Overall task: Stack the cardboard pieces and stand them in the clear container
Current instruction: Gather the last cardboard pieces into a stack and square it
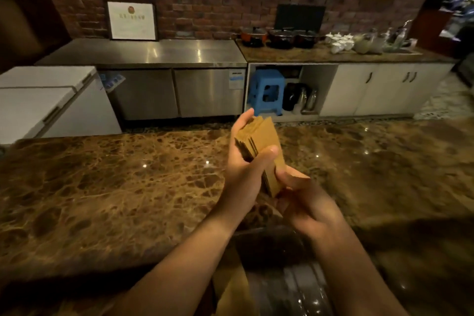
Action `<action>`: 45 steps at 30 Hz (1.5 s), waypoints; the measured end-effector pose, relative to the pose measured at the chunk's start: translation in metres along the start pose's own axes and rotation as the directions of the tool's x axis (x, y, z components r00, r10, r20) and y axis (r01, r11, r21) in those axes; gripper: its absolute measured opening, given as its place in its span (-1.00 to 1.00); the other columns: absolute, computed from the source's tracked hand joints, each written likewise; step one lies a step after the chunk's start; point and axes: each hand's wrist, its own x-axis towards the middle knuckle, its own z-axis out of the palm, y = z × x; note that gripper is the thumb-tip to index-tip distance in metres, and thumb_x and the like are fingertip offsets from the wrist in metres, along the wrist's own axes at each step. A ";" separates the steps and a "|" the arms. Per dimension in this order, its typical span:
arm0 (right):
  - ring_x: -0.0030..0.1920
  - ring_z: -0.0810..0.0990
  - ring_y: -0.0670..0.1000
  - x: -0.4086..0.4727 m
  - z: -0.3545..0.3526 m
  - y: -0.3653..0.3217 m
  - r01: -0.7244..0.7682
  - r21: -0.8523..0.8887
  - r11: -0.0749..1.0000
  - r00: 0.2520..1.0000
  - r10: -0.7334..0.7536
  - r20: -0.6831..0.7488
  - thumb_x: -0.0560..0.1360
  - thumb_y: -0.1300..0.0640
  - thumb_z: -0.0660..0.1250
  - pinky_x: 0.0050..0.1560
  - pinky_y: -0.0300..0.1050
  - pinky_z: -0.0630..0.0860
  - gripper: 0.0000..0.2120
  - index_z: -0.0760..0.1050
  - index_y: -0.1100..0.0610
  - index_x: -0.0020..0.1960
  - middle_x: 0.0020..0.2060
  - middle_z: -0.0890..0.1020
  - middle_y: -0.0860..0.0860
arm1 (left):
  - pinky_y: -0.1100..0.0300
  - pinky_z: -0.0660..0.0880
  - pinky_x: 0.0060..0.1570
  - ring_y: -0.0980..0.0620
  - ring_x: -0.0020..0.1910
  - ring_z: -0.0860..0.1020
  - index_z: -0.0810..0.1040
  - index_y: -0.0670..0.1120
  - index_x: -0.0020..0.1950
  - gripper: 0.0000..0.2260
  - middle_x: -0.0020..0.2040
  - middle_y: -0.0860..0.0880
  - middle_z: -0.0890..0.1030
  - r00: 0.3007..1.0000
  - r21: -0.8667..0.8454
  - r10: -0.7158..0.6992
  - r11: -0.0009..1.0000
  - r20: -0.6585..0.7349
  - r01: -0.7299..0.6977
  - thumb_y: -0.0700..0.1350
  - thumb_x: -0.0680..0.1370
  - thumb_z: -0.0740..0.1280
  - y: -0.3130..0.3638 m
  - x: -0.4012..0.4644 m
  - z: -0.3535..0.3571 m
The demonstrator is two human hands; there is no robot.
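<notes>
Above the marble counter [102, 187], my left hand [243, 169] grips a stack of cardboard pieces [261, 146], thumb across its face. My right hand [305, 200] pinches the stack's near end.

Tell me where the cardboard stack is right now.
In the head view, just right of centre, the cardboard stack is held above the marble counter, gripped by the left hand and right hand.

We note the marble table [115, 187] lies bare to the left and right of the hands, open for passage. Directly near us, a clear container [289, 287] with cardboard [230, 287] inside sits under both forearms. Beyond the far edge, a floor gap precedes the steel cabinet [177, 92].
</notes>
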 end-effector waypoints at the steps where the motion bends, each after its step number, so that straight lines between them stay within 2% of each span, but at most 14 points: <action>1: 0.10 0.69 0.14 0.000 -0.009 -0.006 0.059 -0.079 0.995 0.997 -0.062 -0.035 0.50 0.16 0.36 0.01 0.00 0.66 -0.60 0.55 0.17 0.33 0.16 0.67 0.21 | -0.15 0.39 0.40 -0.15 0.39 0.47 0.38 0.32 0.20 -0.48 0.37 -0.11 0.50 1.000 0.021 0.012 1.000 0.024 -0.012 -0.16 0.40 0.41 -0.002 0.001 0.003; 4: 0.00 0.71 0.04 -0.001 -0.035 -0.019 0.196 -0.576 0.794 0.911 -0.365 -0.193 0.48 0.09 0.45 -0.09 -0.06 0.66 -0.64 0.51 -0.02 0.26 0.09 0.68 0.08 | -0.10 0.52 0.26 -0.14 0.30 0.56 0.38 0.32 0.29 -0.33 0.34 -0.15 0.53 0.999 0.040 -0.044 0.998 0.033 0.042 -0.26 0.38 0.49 -0.023 0.020 0.005; 6: 0.00 0.67 -0.08 0.003 -0.054 -0.023 0.225 -0.740 0.634 0.834 -0.517 -0.190 0.52 0.18 0.44 -0.12 -0.19 0.65 -0.66 0.47 -0.13 0.20 0.08 0.62 -0.03 | 0.04 0.61 0.05 -0.10 0.17 0.63 0.32 0.22 0.46 -0.23 0.25 -0.11 0.54 0.977 -0.076 -0.207 0.975 0.051 0.210 -0.29 0.40 0.53 -0.042 0.039 0.001; 9: 0.09 0.61 -0.21 0.012 -0.079 -0.016 0.230 -0.866 0.443 0.811 -0.580 -0.081 0.53 0.25 0.41 0.01 -0.32 0.59 -0.60 0.44 -0.14 0.23 0.12 0.58 -0.14 | 0.13 0.58 -0.06 -0.02 0.05 0.68 0.57 0.04 0.27 -0.42 0.10 -0.06 0.66 0.896 0.037 -0.439 0.899 0.072 0.437 0.18 0.31 0.57 -0.061 0.064 0.001; 12: 0.11 0.62 -0.17 0.026 -0.103 0.002 0.287 -0.779 0.557 0.835 -0.544 -0.082 0.55 0.36 0.35 0.05 -0.28 0.57 -0.58 0.43 -0.13 0.18 0.13 0.58 -0.05 | 0.07 0.63 -0.04 -0.05 -0.07 0.71 0.63 -0.10 0.05 -0.46 -0.10 -0.09 0.73 0.859 0.169 -0.511 0.845 -0.021 0.507 0.33 0.36 0.45 -0.096 0.080 0.006; 16: 0.18 0.62 0.12 0.051 -0.122 0.033 0.208 -0.588 0.781 0.871 -0.421 -0.252 0.55 0.24 0.37 0.18 0.08 0.59 -0.67 0.42 -0.12 0.18 0.19 0.58 0.15 | 0.02 0.57 -0.06 -0.11 -0.16 0.65 0.60 -0.14 -0.10 -0.79 -0.19 -0.13 0.65 0.830 0.085 -0.531 0.831 -0.171 0.549 -0.02 0.60 0.34 -0.143 0.089 0.002; 19: 0.01 0.68 -0.09 0.067 -0.126 0.052 0.171 -0.520 0.837 0.808 -0.421 -0.412 0.49 -0.09 0.38 -0.04 -0.16 0.61 -0.76 0.46 -0.09 0.11 0.05 0.64 0.04 | 0.19 0.55 -0.24 0.01 -0.26 0.65 0.62 -0.13 -0.16 -0.78 -0.26 -0.06 0.66 0.844 0.137 -0.511 0.835 -0.164 0.533 -0.06 0.62 0.32 -0.167 0.093 -0.009; 22: -0.11 0.63 -0.23 0.083 -0.130 0.065 0.227 -0.565 0.793 0.710 -0.532 -0.461 0.59 0.00 0.34 -0.11 -0.30 0.54 -0.92 0.48 -0.02 0.02 -0.08 0.62 -0.09 | 0.20 0.53 -0.22 0.05 -0.28 0.62 0.58 -0.10 -0.25 -0.73 -0.30 -0.02 0.64 0.896 0.281 -0.421 0.851 -0.142 0.444 -0.06 0.63 0.30 -0.186 0.095 -0.018; 27: -0.04 0.65 -0.20 0.095 -0.131 0.073 0.245 -0.588 0.771 0.651 -0.580 -0.490 0.55 0.07 0.36 -0.07 -0.28 0.58 -0.86 0.52 -0.15 0.06 -0.04 0.65 -0.08 | -0.09 0.54 0.08 -0.06 0.02 0.61 0.58 0.11 -0.05 -0.83 0.08 -0.10 0.67 0.971 0.299 -0.234 0.924 -0.054 0.239 -0.12 0.62 0.24 -0.203 0.096 -0.035; 29: 0.09 0.66 -0.10 0.099 -0.130 0.073 0.249 -0.566 0.786 0.643 -0.572 -0.510 0.57 0.12 0.35 0.05 -0.18 0.62 -0.79 0.57 -0.19 0.09 0.05 0.69 -0.04 | -0.15 0.50 0.22 -0.05 0.15 0.59 0.57 0.09 0.06 -0.83 0.19 -0.10 0.64 0.975 0.215 -0.218 0.951 -0.043 0.222 -0.12 0.57 0.24 -0.203 0.096 -0.034; 32: 0.22 0.60 -0.19 0.103 -0.127 0.074 0.255 -0.472 0.844 0.666 -0.507 -0.547 0.61 0.18 0.27 0.20 -0.16 0.57 -0.71 0.58 -0.19 0.15 0.18 0.64 -0.14 | -0.20 0.46 0.32 -0.03 0.26 0.59 0.60 0.06 0.15 -0.79 0.25 -0.08 0.65 0.963 0.106 -0.264 0.958 -0.049 0.267 -0.04 0.56 0.27 -0.205 0.096 -0.033; 36: 0.40 0.44 -0.20 0.098 -0.122 0.071 0.253 -0.422 0.870 0.712 -0.463 -0.528 0.58 -0.23 0.17 0.42 -0.07 0.35 -0.74 0.47 -0.37 0.24 0.37 0.54 -0.16 | -0.02 0.54 0.20 0.01 0.24 0.61 0.60 0.19 0.20 -0.70 0.22 -0.05 0.68 0.964 0.089 -0.260 0.960 -0.052 0.264 0.21 0.55 0.23 -0.200 0.096 -0.034; 38: 0.43 0.39 -0.23 0.096 -0.121 0.069 0.229 -0.465 0.855 0.733 -0.466 -0.496 0.53 -0.38 0.13 0.45 -0.05 0.30 -0.58 0.37 -0.36 0.36 0.39 0.51 -0.25 | 0.02 0.52 0.20 0.06 0.23 0.61 0.56 0.15 0.27 -0.64 0.19 -0.01 0.70 0.966 0.129 -0.245 0.958 -0.082 0.254 0.24 0.56 0.22 -0.199 0.097 -0.035; 45: 0.39 0.44 -0.23 0.099 -0.118 0.068 0.213 -0.435 0.875 0.738 -0.435 -0.515 0.47 -0.47 0.03 0.51 0.03 0.28 -0.43 0.41 -0.24 0.35 0.34 0.56 -0.23 | -0.26 0.36 0.39 -0.03 0.31 0.56 0.50 0.18 0.34 -0.62 0.22 0.01 0.68 0.969 0.165 -0.246 0.955 -0.035 0.248 0.26 0.60 0.13 -0.191 0.097 -0.033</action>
